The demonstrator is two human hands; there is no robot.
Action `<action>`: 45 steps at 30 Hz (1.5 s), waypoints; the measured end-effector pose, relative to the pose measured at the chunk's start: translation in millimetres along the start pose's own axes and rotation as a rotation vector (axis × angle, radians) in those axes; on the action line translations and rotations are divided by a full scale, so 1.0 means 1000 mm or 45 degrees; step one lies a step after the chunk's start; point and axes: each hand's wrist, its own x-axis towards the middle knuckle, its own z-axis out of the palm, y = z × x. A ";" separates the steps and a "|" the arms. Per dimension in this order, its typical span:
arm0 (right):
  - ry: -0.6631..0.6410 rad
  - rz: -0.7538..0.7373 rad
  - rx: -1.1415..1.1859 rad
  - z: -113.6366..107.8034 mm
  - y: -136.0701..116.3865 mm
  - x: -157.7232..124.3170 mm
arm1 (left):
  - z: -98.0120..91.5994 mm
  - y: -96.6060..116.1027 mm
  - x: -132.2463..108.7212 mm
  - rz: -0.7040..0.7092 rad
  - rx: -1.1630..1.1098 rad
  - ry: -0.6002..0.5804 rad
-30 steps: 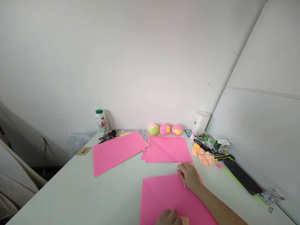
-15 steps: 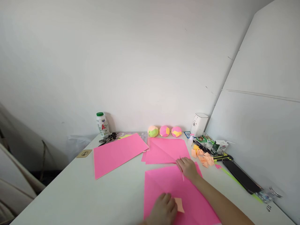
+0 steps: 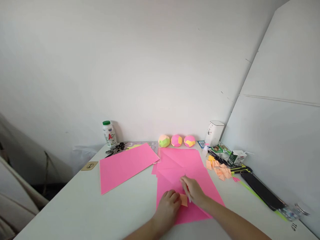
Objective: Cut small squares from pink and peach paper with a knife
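Note:
My left hand (image 3: 168, 207) is closed on a small peach paper piece (image 3: 183, 200), pressing it near the middle of a large pink paper sheet (image 3: 166, 186). Just to the right, my right hand (image 3: 192, 190) is closed round a thin, slender tool (image 3: 190, 200); its pale end sticks out below the fingers and a fine tip above. Which tool it is I cannot make out. The sheet's far part overlaps other pink sheets (image 3: 180, 156) lying behind it.
Along the wall sit three paper balls (image 3: 176, 140). A pink board (image 3: 127, 166) lies left, near a white bottle (image 3: 109, 134). At right are peach paper pieces (image 3: 222, 171), a drink carton (image 3: 236, 157), a black strip (image 3: 262, 190) and a white container (image 3: 214, 132).
The large pink sheet has slid away from me, over the sheets behind it. My left hand moved forward with the peach piece; my right hand came nearer to it with the tool.

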 end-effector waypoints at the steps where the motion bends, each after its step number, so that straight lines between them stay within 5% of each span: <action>1: -0.018 0.022 0.055 0.003 -0.007 -0.007 | 0.001 0.001 0.000 -0.005 -0.001 -0.006; 5: -0.011 0.152 0.224 0.010 -0.016 -0.016 | -0.005 -0.001 -0.001 -0.023 0.000 -0.048; 14: -0.121 0.231 0.472 -0.004 -0.014 -0.010 | -0.050 -0.031 -0.033 -0.168 0.048 -0.061; 28: -0.375 0.295 0.495 -0.011 -0.061 -0.009 | -0.045 -0.027 -0.044 -0.005 0.141 -0.093; 38: -0.379 0.327 0.677 0.007 -0.049 -0.009 | -0.063 -0.038 -0.038 -0.033 -0.248 -0.153; 45: -0.443 0.236 0.779 0.013 -0.045 -0.019 | -0.075 -0.074 -0.039 -0.336 -0.510 -0.198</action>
